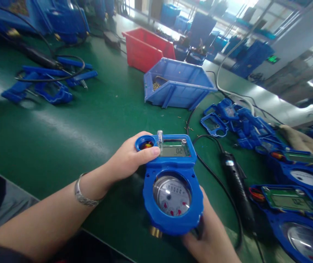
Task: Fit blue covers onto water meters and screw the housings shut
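Both hands hold a blue water meter above the green bench, its face turned up. My left hand grips the upper left part, the thumb lying across the top by a small clear cylinder. Most of its other fingers are hidden underneath. My right hand closes round the lower right side, with its fingers partly behind the meter body. A lit display sits in the upper section. Below it lies a round dial with red pointers, and a brass fitting sticks out at the bottom left.
A black electric screwdriver and its cable lie right of the meter. More meters stand at the right edge, near a pile of blue covers. Behind are a blue bin with small screws and a red bin. Blue frames lie left.
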### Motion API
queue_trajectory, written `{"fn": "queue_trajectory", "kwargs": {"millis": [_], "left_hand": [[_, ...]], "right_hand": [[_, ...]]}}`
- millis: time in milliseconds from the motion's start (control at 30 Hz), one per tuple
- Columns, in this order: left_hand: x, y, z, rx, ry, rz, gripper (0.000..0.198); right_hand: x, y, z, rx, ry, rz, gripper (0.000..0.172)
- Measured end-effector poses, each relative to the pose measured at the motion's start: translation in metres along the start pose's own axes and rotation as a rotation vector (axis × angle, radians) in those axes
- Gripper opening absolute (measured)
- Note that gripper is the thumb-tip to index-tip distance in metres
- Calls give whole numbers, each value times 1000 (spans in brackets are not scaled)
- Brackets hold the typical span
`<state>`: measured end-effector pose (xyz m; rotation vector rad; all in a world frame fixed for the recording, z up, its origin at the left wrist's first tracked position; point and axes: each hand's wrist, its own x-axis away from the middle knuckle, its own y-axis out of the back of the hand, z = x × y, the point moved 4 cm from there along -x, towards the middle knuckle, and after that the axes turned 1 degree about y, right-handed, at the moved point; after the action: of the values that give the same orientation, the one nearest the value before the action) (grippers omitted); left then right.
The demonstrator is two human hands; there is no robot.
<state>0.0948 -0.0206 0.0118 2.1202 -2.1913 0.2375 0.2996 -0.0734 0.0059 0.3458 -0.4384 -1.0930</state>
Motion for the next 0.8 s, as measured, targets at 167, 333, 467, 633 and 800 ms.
{"fn": "queue_trajectory", "kwargs": {"millis": [167,333,467,633,800], "left_hand": [[9,-6,-16,-353,-75,-97,42],[8,-14,-30,-569,-130,-68,49],[3,-21,-36,-620,-174,-6,53],[8,-32,-45,-725,-277,63,68],[17,-42,-46,-612,-337,138,71]], "right_hand": [[20,37,9,-289,-113,-79,53],[5,23,30,-235,-116,-83,72],[-2,17,37,-199,-113,-129,81],[-3,15,47,49,-164,-177,102],[-9,23,34,32,-199,-261,105]]}}
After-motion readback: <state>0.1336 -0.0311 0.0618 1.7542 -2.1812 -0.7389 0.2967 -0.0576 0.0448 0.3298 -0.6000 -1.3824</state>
